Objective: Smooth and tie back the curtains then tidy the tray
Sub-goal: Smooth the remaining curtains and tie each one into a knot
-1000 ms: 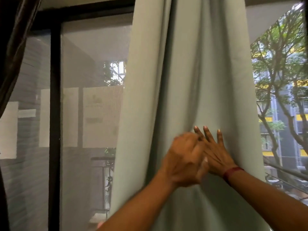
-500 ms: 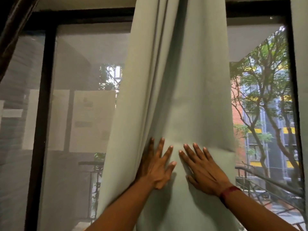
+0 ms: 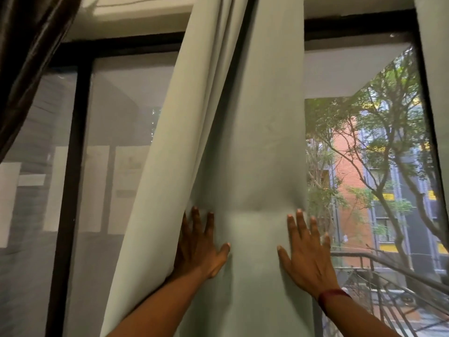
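Window [image 3: 126, 105] behind, curtain [image 3: 255, 142] beneath flat fingers [image 3: 302, 227]

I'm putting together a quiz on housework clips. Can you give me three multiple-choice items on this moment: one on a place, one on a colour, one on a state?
1. Where is the red wristband?
A. on the left wrist
B. on the right wrist
C. on both wrists

2. What colour is the curtain under the hands?
A. pale green
B. white
C. orange

3. How do the left hand and right hand lie?
A. both clenched on a bunched fold
B. one holding a tie-back
C. both flat on the curtain, fingers spread

Answers:
1 B: the band circles the wrist of the right arm only.
2 A: the curtain is a pale grey-green.
3 C: both palms press the curtain with straight fingers, the hands apart from each other.
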